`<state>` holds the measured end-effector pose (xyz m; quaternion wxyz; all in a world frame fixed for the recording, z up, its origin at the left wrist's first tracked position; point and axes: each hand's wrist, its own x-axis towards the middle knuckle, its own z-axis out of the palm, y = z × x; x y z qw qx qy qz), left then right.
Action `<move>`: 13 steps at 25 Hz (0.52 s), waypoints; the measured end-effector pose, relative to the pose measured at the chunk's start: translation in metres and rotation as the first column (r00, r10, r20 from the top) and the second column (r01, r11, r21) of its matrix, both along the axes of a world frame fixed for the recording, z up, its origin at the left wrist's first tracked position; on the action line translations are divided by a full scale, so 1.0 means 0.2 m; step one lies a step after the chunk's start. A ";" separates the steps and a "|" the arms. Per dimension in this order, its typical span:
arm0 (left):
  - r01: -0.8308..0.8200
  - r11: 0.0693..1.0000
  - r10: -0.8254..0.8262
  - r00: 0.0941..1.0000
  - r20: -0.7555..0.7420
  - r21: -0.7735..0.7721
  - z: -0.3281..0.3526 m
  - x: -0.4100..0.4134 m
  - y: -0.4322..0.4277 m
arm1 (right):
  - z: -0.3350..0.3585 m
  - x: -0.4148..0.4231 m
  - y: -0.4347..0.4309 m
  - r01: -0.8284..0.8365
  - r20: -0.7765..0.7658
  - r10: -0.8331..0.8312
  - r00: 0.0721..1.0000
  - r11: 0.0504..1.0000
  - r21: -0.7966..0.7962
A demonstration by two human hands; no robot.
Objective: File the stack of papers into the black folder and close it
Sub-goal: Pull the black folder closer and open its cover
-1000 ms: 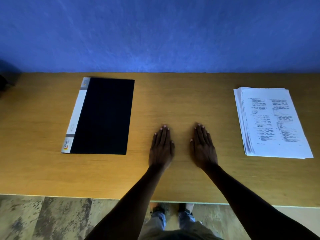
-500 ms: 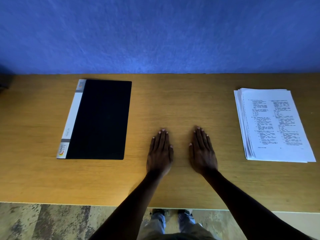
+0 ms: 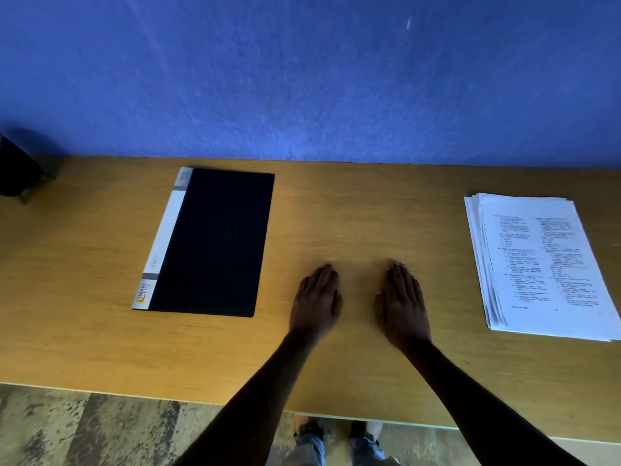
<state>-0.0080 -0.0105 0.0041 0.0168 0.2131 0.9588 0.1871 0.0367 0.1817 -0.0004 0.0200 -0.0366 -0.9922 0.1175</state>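
The black folder (image 3: 215,242) lies closed on the wooden table (image 3: 84,297), left of centre, its white spine strip on the left side. A stack of printed white papers (image 3: 544,267) rests at the right side of the table, slightly fanned along its left edge. My left hand (image 3: 316,302) and my right hand (image 3: 403,306) lie palm down, side by side, on the bare wood between the folder and the papers. Both hands hold nothing and touch neither the folder nor the papers.
A blue wall (image 3: 302,79) rises right behind the table's far edge. A dark object (image 3: 15,169) sits at the far left corner. The table's near edge runs below my forearms, with patterned floor (image 3: 84,428) and my feet beneath.
The view has shifted a little, so the folder and papers sit lower and further right in the frame. My hands stay flat at the same spot on the table.
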 end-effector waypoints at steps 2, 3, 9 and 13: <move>-0.005 1.000 0.005 1.000 0.019 0.021 0.07 -0.10 -0.09 | 0.07 -0.06 -0.03 0.025 0.055 -0.025 0.998 1.000 0.001; -0.060 0.997 0.057 0.997 0.053 0.043 0.10 -0.15 -0.16 | 0.11 -0.10 -0.07 0.033 0.080 -0.031 0.996 0.999 -0.015; -0.431 0.901 0.429 0.902 0.039 0.050 0.27 -0.43 -0.65 | 0.29 -0.42 -0.45 -0.015 0.098 0.045 0.994 0.957 -0.289; -0.574 0.818 0.575 0.818 0.011 -0.037 0.29 -0.56 -0.99 | 0.32 -0.61 -0.77 0.032 0.190 0.055 0.980 0.902 -0.430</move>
